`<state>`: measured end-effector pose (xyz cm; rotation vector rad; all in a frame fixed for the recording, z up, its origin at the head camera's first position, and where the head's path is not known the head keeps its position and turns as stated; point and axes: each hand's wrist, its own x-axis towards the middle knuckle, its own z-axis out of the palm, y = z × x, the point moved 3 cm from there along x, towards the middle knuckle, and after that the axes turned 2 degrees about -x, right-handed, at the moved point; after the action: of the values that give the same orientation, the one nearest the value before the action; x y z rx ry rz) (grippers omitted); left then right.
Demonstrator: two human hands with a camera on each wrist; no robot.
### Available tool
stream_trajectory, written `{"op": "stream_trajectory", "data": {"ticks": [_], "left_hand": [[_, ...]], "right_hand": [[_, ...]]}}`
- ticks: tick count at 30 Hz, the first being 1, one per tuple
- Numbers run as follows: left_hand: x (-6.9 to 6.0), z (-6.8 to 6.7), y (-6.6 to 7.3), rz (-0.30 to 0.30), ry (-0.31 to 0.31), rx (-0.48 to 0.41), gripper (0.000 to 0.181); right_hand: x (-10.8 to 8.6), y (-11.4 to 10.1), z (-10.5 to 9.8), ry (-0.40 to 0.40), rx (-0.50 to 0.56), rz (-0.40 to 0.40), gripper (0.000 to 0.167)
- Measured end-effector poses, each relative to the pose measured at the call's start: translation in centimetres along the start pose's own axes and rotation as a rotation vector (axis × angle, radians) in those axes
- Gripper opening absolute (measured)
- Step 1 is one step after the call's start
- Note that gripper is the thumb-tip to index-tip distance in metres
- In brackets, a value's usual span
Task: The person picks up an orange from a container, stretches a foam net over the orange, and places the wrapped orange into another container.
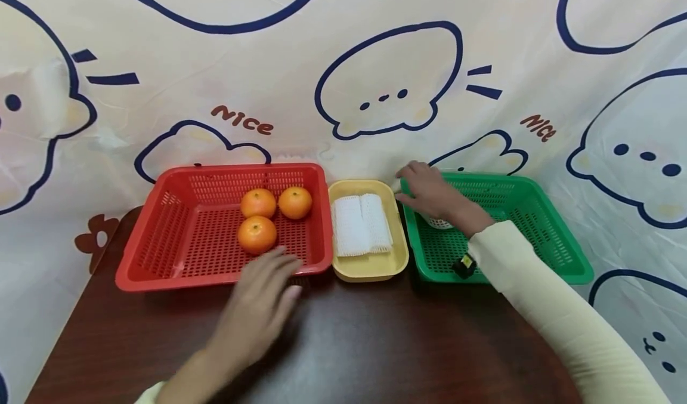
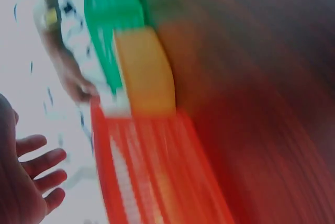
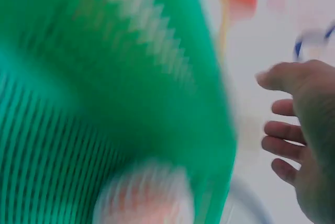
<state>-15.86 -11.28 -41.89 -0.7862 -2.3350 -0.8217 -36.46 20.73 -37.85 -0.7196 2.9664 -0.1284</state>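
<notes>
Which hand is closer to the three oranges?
Left. The left hand is by the near rim of the red basket, just in front of the oranges. The right hand is farther, past the yellow tray, at the left rim of the green basket.

Wrist views are blurred; soft glare touches the tabletop.

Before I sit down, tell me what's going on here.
A person is working with two bare hands, both empty. The left hand is by the near rim of the red basket, which holds three oranges. The right hand is at the left end of the green basket, where a round thing in white netting lies. Between them, a yellow tray holds white nets.
</notes>
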Motion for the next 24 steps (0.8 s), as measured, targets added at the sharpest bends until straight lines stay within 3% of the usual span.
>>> {"op": "stream_trajectory", "data": {"ticks": [4, 6, 9, 11, 13, 15, 18, 21, 24], "left_hand": [[-2.1, -4.7, -3.5, -0.131, 0.083, 0.122, 0.04], [-3.1, -6.5, -5.3, -0.222, 0.055, 0.208, 0.038], [-4.3, -8.4, -7.8, -0.383, -0.093, 0.312, 0.048], [-5.2, -9.1, -9.0, -0.457, -0.204, 0.359, 0.056], [-5.7, -9.6, -9.9, -0.482, -0.291, 0.384, 0.061], [-6.1, -9.7, -10.6, -0.47, -0.334, 0.391, 0.065], [-6.5, -10.1, -11.5, -0.436, -0.352, 0.388, 0.063], [-7.2, -10.6, -12.5, -0.417, -0.359, 0.369, 0.059], [-7.9, -11.3, -13.0, -0.41, -0.378, 0.356, 0.056]], "right_hand": [[1.7, -6.5, -0.2, 0.048, 0.11, -0.131, 0.041], [2.8, -9.8, 0.0, 0.02, 0.18, -0.198, 0.041], [5.0, -14.2, 0.3, -0.055, 0.242, -0.292, 0.046], [6.5, -16.9, 0.6, -0.117, 0.256, -0.35, 0.048], [8.0, -19.0, 1.1, -0.172, 0.213, -0.413, 0.053], [9.2, -20.6, 1.7, -0.234, 0.155, -0.479, 0.056], [10.4, -22.3, 2.8, -0.331, 0.063, -0.544, 0.066], [11.0, -23.5, 4.1, -0.415, 0.001, -0.549, 0.074], [11.2, -24.6, 4.9, -0.416, -0.071, -0.575, 0.076]]}}
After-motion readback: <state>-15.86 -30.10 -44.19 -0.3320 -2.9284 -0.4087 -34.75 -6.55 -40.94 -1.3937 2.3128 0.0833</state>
